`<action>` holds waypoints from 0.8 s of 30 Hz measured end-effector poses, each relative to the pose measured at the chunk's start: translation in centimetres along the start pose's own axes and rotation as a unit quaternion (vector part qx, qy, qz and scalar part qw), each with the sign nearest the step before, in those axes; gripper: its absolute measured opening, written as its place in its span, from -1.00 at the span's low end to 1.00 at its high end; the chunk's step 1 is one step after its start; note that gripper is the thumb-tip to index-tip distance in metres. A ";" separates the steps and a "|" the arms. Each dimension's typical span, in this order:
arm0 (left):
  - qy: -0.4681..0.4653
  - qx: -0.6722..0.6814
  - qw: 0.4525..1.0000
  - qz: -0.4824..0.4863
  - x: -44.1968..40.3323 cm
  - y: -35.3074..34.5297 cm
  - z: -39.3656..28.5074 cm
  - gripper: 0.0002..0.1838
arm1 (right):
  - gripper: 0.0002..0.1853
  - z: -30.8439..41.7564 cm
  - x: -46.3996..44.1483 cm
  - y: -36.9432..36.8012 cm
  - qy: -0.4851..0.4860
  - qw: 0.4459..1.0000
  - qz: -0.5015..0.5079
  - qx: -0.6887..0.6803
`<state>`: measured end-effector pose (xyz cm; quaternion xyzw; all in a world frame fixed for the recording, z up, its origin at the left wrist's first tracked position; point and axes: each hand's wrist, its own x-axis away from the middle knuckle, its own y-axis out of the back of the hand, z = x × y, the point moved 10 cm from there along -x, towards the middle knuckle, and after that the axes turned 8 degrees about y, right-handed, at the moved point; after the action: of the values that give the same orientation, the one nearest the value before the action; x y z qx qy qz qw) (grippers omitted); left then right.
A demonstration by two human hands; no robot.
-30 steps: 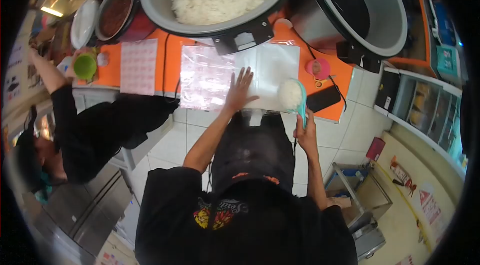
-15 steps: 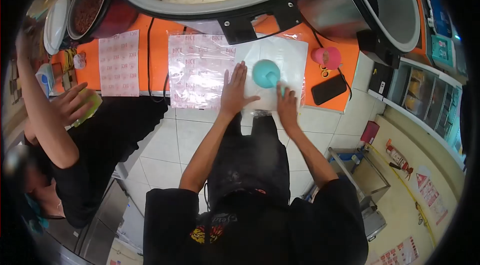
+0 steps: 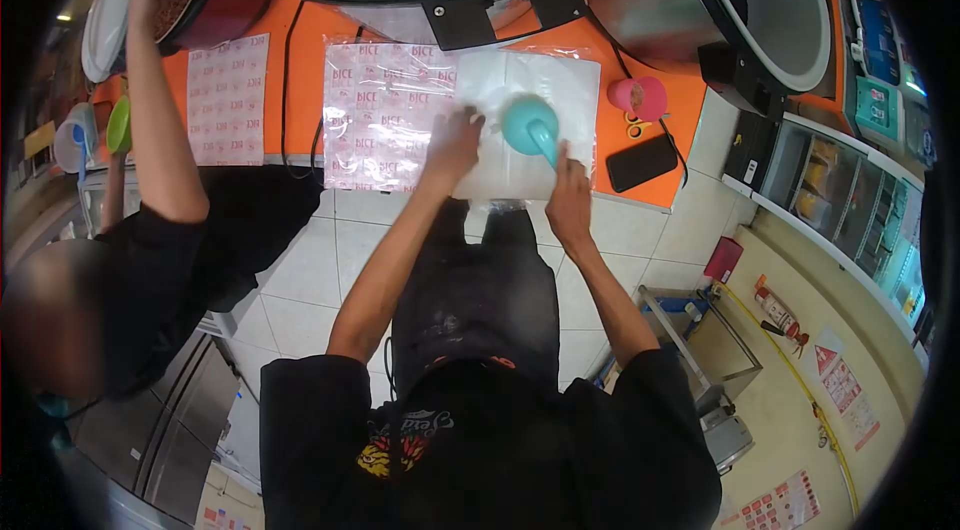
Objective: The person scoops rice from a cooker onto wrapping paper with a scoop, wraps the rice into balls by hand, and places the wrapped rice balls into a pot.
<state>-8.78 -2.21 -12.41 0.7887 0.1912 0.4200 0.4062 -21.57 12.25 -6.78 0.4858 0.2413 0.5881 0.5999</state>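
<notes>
An orange table [image 3: 691, 110] on pale floor tiles [image 3: 300, 285] bears two grey-rimmed pots [image 3: 655, 20], one phone [image 3: 642, 163] and one pink cup [image 3: 650, 100]. One smooth teal scoop [image 3: 526, 122] sits dome-up on a white sheet [image 3: 545, 75], its handle [image 3: 546, 143] pinched by the right hand [image 3: 571, 205]; whether the bent left hand [image 3: 455, 148] grips anything, I cannot tell.

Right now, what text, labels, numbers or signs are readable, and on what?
"BICE" (first letter possibly R): repeated on the pink-printed sheet.
Smaller sheet at left: similar pink print, too unclear.
Black shirt: stylised script, not reliably legible.
Triangle sign and red-and-white notice on wall: too small.
Fire extinguisher, teal box: any print too small.
No readable numbers.
</notes>
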 end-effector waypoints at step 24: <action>0.010 0.249 0.955 -0.160 -2.6 3.0 0.5 -0.46 | -0.57 -6.0 1.7 -0.6 0.048 0.940 -0.333 0.059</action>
<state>-10.03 -5.91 -11.53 0.8198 0.4173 0.2962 0.2572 -26.13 15.72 -9.35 0.3838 0.4519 0.3622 0.7193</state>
